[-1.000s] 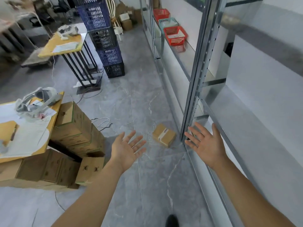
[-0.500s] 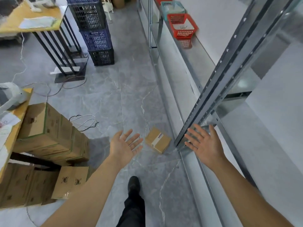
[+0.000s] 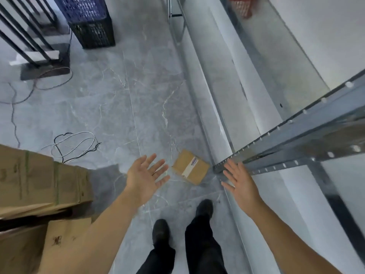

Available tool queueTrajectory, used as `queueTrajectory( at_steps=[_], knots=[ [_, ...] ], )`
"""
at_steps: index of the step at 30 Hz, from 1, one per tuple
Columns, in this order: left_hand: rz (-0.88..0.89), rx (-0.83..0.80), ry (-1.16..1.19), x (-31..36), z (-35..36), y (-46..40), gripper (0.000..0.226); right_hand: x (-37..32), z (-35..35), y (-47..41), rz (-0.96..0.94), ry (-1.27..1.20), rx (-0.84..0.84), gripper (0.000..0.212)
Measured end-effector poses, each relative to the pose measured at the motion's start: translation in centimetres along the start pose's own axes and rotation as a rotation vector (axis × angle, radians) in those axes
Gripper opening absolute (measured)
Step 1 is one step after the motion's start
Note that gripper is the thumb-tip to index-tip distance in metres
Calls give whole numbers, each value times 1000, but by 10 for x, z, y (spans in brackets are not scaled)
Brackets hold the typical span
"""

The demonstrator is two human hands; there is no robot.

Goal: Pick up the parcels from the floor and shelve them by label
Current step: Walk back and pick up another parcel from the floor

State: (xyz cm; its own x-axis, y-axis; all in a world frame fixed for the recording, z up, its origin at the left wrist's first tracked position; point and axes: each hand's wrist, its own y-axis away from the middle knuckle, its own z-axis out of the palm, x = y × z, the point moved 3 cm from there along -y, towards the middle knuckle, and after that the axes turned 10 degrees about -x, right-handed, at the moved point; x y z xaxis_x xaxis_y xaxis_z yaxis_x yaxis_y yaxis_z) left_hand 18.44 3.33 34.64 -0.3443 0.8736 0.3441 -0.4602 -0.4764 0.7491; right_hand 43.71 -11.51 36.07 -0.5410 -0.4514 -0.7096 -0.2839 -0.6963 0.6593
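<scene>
Between the two spread, empty grips, left hand (image 3: 147, 176) and right hand (image 3: 240, 181): a parcel (image 3: 190, 167) on the floor (image 3: 122, 103).

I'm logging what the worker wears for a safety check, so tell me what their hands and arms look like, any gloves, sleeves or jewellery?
Both the left hand and the right hand are bare, with no gloves. Both forearms are uncovered as far as the frame shows, so no sleeve is visible. No watch or wristband shows. A thin dark line crosses one finger of the left hand, possibly a ring, but it is too small to tell.
</scene>
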Motion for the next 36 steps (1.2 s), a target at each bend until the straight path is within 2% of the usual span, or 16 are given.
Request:
queueTrajectory(
  at_steps=[2,3,5,6,14,18,26,32,36],
  knots=[
    [-22,52,-20,-8,-12,-44,47,12,-6,-46,-8,64,7,86],
    [-40,75,-33,-14,-20,-65,48,21,-11,-70,-2,85,16,84],
    [-72,112,-60,-29,-36,-110,51,42,-27,-121,12,114,31,58],
    [-86,132,-71,-38,-44,-131,53,54,-36,-144,33,136,40,53],
    [-133,253,-114,-102,-91,-269,59,128,-80,-281,239,381,26,53],
    [-162,255,-136,-123,-113,-320,64,159,-88,-331,298,443,6,41],
    [-277,284,-170,-162,-148,-403,79,209,-113,-414,407,601,13,60],
    [-427,245,-301,-196,-162,-443,81,233,-119,-451,388,754,-12,72],
    [-481,197,-335,-204,-170,-465,86,255,-111,-455,380,857,14,70]
  ],
)
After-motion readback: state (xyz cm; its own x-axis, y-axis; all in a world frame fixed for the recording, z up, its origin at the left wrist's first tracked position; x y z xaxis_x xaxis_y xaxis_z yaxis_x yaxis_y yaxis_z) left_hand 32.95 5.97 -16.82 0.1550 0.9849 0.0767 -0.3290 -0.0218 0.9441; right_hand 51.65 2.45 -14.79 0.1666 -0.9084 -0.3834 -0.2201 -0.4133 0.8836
